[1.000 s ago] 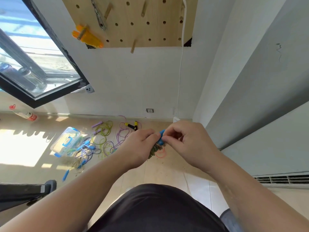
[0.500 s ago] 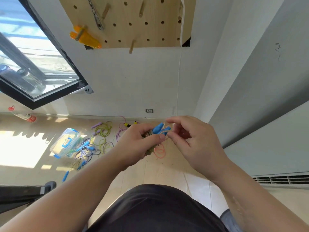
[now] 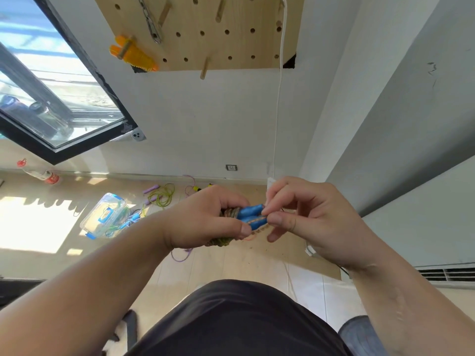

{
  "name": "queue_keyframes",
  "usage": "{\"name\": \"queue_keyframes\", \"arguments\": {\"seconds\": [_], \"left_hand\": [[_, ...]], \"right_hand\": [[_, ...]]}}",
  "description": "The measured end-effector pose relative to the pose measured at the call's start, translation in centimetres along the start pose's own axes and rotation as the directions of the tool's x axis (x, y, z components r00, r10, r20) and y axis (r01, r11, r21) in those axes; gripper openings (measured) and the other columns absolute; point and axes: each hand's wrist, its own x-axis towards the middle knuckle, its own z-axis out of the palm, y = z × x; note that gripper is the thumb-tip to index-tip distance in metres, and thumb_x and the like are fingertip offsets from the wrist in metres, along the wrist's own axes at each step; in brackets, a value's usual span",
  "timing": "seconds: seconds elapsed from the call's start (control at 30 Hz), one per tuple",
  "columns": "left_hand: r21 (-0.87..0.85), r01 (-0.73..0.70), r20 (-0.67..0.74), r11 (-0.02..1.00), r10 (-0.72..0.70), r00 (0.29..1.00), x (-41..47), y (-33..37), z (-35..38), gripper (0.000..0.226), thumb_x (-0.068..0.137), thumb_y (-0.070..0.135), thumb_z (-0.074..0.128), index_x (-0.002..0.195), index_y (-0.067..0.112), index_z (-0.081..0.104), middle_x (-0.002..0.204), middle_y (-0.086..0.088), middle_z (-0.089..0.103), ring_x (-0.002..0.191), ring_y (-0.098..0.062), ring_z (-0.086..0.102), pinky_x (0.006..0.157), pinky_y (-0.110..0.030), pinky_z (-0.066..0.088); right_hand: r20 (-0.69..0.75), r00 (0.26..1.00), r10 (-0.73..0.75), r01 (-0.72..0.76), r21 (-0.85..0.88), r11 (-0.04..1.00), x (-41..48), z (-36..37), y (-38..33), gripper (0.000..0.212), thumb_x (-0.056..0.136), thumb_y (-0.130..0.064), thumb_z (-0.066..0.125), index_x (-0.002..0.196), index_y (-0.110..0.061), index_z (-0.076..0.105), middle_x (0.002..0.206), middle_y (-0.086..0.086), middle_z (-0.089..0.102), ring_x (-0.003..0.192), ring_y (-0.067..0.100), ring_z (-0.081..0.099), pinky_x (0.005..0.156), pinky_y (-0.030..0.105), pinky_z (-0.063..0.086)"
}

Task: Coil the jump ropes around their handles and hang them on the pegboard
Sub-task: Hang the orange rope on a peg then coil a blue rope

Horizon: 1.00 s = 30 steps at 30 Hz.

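My left hand (image 3: 205, 219) grips the coiled blue handles (image 3: 250, 214). My right hand (image 3: 308, 222) has shifted, pinching the rope tail (image 3: 253, 221); tucking remains.

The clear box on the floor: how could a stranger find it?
Start at the black-framed window on the left, then drop to the sunlit floor below. The clear box lies there beside loose jump ropes. Only it is see-through, with blue latches.

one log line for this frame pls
left hand: holds blue handles | right hand: pinches rope at tips | stage: coiling, not hung
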Motion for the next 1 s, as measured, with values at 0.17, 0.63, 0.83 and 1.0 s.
{"name": "queue_keyframes", "arguments": {"seconds": [0.17, 0.63, 0.83, 1.0], "left_hand": [[0.044, -0.066, -0.031, 0.997, 0.068, 0.997, -0.7, -0.3, 0.2, 0.028, 0.075, 0.044, 0.067, 0.078, 0.017, 0.065, 0.063, 0.004, 0.052, 0.055, -0.013, 0.048, 0.054, -0.025, 0.037], [0.430, -0.096, -0.184, 0.898, 0.191, 0.964, -0.5, 0.5, 1.4, 0.031, 0.074, 0.049, 0.062, 0.082, 0.019, 0.064, 0.068, 0.001, 0.057, 0.061, -0.019, 0.053, 0.057, -0.035, 0.043], [0.339, 0.015, -0.317, 0.941, 0.099, 0.943, -0.4, -0.5, 3.2, 0.028, 0.064, 0.048, 0.061, 0.076, 0.023, 0.061, 0.064, 0.002, 0.055, 0.058, -0.015, 0.051, 0.055, -0.034, 0.041], [0.135, 0.083, -0.389, 0.987, -0.025, 0.921, 0.1, -1.1, 3.8, 0.030, 0.064, 0.038, 0.060, 0.080, 0.013, 0.066, 0.070, -0.013, 0.062, 0.057, -0.023, 0.054, 0.052, -0.040, 0.044]], "right_hand": [[-0.073, 0.996, 0.044, -0.027, 0.224, 0.974, -0.3, 1.8, 0.1, 0.023, 0.082, -0.001, 0.068, 0.086, -0.023, 0.068, 0.085, 0.001, 0.063, 0.082, 0.020, 0.069, 0.070, 0.037, 0.061], [-0.110, 0.935, 0.337, -0.241, 0.500, 0.832, 0.3, 2.1, 0.2, 0.012, 0.082, -0.010, 0.073, 0.083, -0.015, 0.063, 0.081, 0.001, 0.062, 0.072, 0.015, 0.064, 0.063, 0.028, 0.057], [0.169, 0.836, 0.521, -0.512, 0.581, 0.633, 0.9, 0.5, 1.0, 0.011, 0.080, -0.006, 0.070, 0.078, -0.016, 0.065, 0.085, 0.005, 0.066, 0.072, 0.017, 0.069, 0.063, 0.031, 0.061], [-0.113, 0.845, 0.523, -0.427, 0.445, 0.787, 1.2, 1.2, 1.0, 0.013, 0.086, -0.004, 0.072, 0.079, -0.007, 0.061, 0.088, 0.017, 0.070, 0.076, 0.023, 0.071, 0.068, 0.032, 0.063]]}}
